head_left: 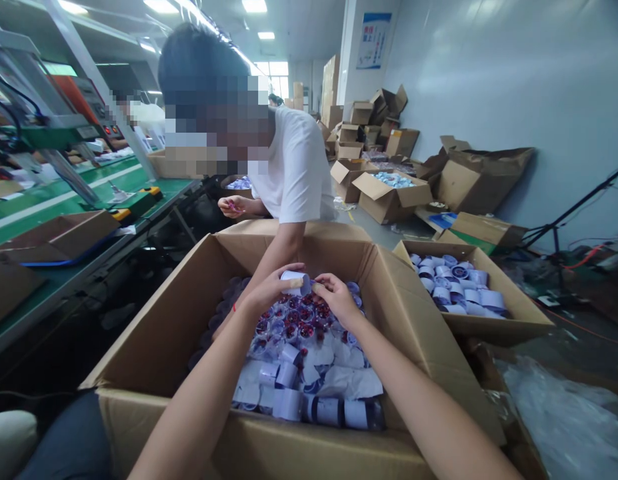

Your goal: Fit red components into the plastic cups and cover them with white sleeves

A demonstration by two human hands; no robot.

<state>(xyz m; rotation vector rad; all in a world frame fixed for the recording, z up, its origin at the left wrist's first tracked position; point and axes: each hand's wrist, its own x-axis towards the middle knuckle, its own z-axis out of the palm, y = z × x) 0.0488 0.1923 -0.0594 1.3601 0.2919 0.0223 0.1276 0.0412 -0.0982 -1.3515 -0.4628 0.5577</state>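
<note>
My left hand [269, 291] is closed around a pale lilac cylindrical cup [299, 283], tilted on its side with its mouth towards my right hand. The fingers of my right hand [339, 301] are pinched together right beside that mouth; whatever they hold is too small to name. Both hands are above a large cardboard box [139, 393]. Inside it stand many clear cups with dark red pieces [307, 330], and nearer me lie pale cylinders [287, 404] and crumpled white sheets [351, 382].
A co-worker in a white shirt [301, 160] leans over the box from the far side, one arm reaching in behind my left arm. A second box of pale cylinders [476, 327] stands at right. A green workbench [176, 200] runs along the left; plastic film [563, 413] lies lower right.
</note>
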